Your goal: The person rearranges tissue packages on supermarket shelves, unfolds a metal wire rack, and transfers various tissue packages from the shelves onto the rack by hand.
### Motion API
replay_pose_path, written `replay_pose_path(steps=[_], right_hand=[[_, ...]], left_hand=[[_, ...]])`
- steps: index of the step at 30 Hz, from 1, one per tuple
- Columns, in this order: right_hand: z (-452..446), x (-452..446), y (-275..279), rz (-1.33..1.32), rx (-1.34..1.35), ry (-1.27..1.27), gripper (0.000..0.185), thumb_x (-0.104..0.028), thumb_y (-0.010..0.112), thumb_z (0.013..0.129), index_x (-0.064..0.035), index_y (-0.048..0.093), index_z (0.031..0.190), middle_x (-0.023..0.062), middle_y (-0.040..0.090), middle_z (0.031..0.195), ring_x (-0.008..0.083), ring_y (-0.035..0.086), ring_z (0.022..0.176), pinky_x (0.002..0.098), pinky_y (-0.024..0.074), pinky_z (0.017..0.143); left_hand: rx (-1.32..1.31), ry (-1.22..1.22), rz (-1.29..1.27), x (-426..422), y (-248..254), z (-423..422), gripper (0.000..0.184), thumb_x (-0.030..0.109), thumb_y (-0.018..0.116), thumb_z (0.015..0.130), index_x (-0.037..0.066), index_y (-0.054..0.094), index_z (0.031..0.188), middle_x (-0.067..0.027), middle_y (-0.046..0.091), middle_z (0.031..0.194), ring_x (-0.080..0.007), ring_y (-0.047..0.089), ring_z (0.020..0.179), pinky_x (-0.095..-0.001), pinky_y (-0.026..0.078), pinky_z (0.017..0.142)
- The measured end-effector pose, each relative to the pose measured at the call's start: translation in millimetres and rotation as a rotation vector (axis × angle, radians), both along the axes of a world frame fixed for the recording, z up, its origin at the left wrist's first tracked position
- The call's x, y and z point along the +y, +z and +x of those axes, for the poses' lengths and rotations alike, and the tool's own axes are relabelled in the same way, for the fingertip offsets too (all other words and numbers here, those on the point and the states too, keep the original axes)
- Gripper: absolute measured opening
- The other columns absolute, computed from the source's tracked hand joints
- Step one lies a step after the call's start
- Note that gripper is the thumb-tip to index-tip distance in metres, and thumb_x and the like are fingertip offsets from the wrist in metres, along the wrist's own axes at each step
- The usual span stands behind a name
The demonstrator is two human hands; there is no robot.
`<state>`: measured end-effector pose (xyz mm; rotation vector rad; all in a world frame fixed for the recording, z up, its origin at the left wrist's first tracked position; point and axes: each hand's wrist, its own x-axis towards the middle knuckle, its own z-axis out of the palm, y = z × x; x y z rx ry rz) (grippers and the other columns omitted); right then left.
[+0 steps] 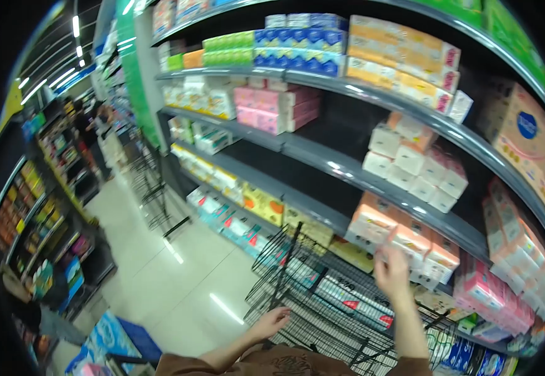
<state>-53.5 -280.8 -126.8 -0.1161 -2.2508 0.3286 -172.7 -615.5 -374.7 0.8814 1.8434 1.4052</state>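
My right hand is raised at the front of a lower shelf, beside orange-and-white tissue packs. Its fingers are blurred, and whether they touch the packs cannot be made out. Low in the middle, my left hand hovers near the left side of a black wire cart, its fingers curled loosely together; anything between them is too small to see. White tissue packs are stacked one shelf higher.
Curved grey shelves fill the right side. A second black wire rack stands in the aisle. People are farther back; another person is at lower left, near blue packages.
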Motion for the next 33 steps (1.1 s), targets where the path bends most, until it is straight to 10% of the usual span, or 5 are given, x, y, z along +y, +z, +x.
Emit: replay_pose_path(steps=[5, 18, 23, 29, 33], right_hand=[[-15, -67, -135, -0.599, -0.187, 0.063, 0.023, -0.004, 0.068, 0.087, -0.0034, 0.067, 0.110, 0.0162, 0.069, 0.101, 0.0329, 0.067, 0.093, 0.0400, 0.0528, 0.086], [-82, 192, 313, 0.605, 0.236, -0.592, 0.048, 0.000, 0.054, 0.085, -0.0078, 0.056, 0.133, 0.0197, 0.052, 0.142, 0.0407, 0.051, 0.126, 0.0455, 0.0440, 0.106], [-100, 301, 315, 0.550, -0.252, -0.749, 0.053, -0.014, 0.047, 0.095, -0.0203, 0.044, 0.147, 0.0213, 0.046, 0.147, 0.0438, 0.052, 0.127, 0.0487, 0.0457, 0.105], [-78, 430, 283, 0.421, 0.087, -1.081, 0.044, -0.039, 0.040, 0.102, -0.0174, 0.048, 0.140, 0.0302, 0.057, 0.128, 0.0488, 0.060, 0.109, 0.0551, 0.0501, 0.089], [-66, 454, 280, 0.195, -0.235, -0.925, 0.042, -0.029, 0.037, 0.103, -0.0076, 0.050, 0.137, 0.0198, 0.057, 0.133, 0.0415, 0.059, 0.116, 0.0487, 0.0511, 0.094]], left_hand=[[0.038, -0.023, -0.207, -32, 7, 2, 0.040, 0.021, 0.058, 0.100, 0.004, 0.054, 0.136, -0.0142, 0.065, 0.125, -0.0223, 0.065, 0.110, -0.0337, 0.052, 0.093], [-0.459, 0.572, -0.560, -248, -219, -6, 0.036, 0.020, 0.062, 0.096, 0.004, 0.056, 0.128, -0.0096, 0.071, 0.103, -0.0206, 0.068, 0.079, -0.0342, 0.052, 0.060], [-0.584, 0.898, -0.744, -305, -212, 61, 0.029, 0.021, 0.055, 0.089, 0.000, 0.067, 0.104, -0.0122, 0.067, 0.078, -0.0232, 0.063, 0.062, -0.0384, 0.052, 0.053], [-0.605, 0.874, -0.798, -315, -199, 131, 0.026, 0.021, 0.054, 0.083, -0.001, 0.069, 0.081, -0.0110, 0.066, 0.067, -0.0233, 0.062, 0.056, -0.0370, 0.052, 0.053], [-0.370, 0.704, -0.819, -305, -197, 131, 0.027, 0.021, 0.055, 0.079, -0.001, 0.067, 0.070, -0.0133, 0.062, 0.060, -0.0251, 0.062, 0.056, -0.0403, 0.051, 0.057]])
